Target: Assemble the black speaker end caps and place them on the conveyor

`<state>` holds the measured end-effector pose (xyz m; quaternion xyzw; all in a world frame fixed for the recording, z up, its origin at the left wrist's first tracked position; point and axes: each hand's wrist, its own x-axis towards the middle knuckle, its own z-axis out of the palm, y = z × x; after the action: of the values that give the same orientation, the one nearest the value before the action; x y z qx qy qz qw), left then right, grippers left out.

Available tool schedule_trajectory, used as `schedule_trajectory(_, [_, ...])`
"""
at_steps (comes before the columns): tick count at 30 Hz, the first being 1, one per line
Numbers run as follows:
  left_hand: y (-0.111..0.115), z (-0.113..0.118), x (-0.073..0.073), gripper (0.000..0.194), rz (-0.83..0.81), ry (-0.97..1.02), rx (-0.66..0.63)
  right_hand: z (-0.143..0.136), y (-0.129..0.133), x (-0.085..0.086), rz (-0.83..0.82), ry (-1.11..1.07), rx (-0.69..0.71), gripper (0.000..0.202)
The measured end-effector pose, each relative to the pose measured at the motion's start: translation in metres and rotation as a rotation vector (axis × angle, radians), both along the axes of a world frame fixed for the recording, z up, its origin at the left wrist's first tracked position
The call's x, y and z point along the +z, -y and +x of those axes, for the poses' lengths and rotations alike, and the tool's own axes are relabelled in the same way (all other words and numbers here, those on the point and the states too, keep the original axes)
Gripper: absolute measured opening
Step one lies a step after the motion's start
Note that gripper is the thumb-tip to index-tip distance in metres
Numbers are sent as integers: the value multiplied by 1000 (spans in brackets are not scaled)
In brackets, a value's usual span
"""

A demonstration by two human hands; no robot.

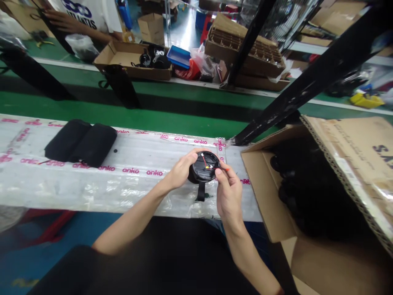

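Note:
Over the plastic-covered bench I see a round black housing [202,174], its open face turned up toward me. Inside its rim are a red wire [204,161] and small white and yellow connectors. My left hand [183,169] is closed around the housing's left side. At the right rim my right hand [229,186] is closed, thumb and fingers pinching a thin dark piece with an orange-red end [226,169]; whether it is a wire or a tool I cannot tell. A black strap [201,191] hangs from the housing toward me.
Two black fabric-covered cylinders [81,143] lie at left on the bench [138,192]. An open carton [260,184] of black items stands at right, beside a slanting black post [301,78]. Across the green belt [178,116] are a parts box [132,71], a blue tray [179,56] and another person's arm [73,26].

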<state>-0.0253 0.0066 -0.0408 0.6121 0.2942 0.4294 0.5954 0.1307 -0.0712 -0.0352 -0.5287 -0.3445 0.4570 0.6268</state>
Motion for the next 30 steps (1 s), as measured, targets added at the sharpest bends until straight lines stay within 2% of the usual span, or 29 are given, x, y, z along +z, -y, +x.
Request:
schedule_trajectory(3, [-10,-13,7,50,33,-11,-147,1,1,0,-10,-3,-4,42])
schedule_trajectory(6, [-25,-32,25,48,52,-117,-306,1,2,-1,-11,5,4,42])
schedule_trajectory(8, [-35,-41,37,68,138,-212,-396,1,2,-3,-9,-4,4,41])
schedule_trajectory(10, [-44,-45,45,89,249,-269,-420,1,1,-5,-6,-26,3,41])
schedule_trajectory(14, [-52,-42,45,82,336,-278,-367,2,0,-11,-1,-39,-15,42])
schedule_trajectory(18, [-44,-35,41,83,328,-326,-410,2,1,-14,-3,36,-5,46])
schedule_trajectory(20, [-38,-35,40,92,296,-377,-445,4,2,-15,-16,100,4,48])
schedule_trajectory(22, [-32,-41,40,109,266,-454,-455,9,3,-17,-26,159,32,50])
schedule_trajectory(24, [-27,-58,42,119,247,-549,-376,20,4,-20,-6,167,116,52])
schedule_trajectory(26, [-25,-87,46,108,236,-660,-183,36,5,-24,35,124,236,53])
schedule_trajectory(28, [-23,-129,48,84,244,-803,110,53,5,-32,63,99,360,58])
schedule_trajectory(30, [-20,-176,46,73,269,-1020,460,66,6,-43,55,168,467,76])
